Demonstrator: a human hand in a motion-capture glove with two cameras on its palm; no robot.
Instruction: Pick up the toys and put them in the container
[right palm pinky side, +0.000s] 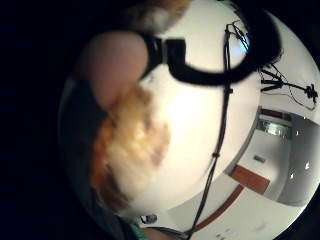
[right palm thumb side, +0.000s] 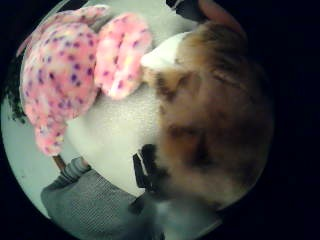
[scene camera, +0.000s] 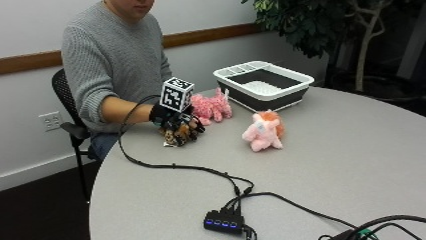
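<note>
Three toys (scene camera: 212, 106), one container (scene camera: 263, 85), seemingly.

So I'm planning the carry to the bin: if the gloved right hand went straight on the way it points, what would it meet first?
Probably the pink spotted toy, which lies just beyond the right hand and its brown furry toy; the container sits further behind. Depth is uncertain.

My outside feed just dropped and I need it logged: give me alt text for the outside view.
A seated person's gloved right hand grips a brown furry toy just above the grey table. A pink spotted toy lies behind the hand, a pink pony with orange mane beside it, and the white-rimmed container stands farther back.
</note>
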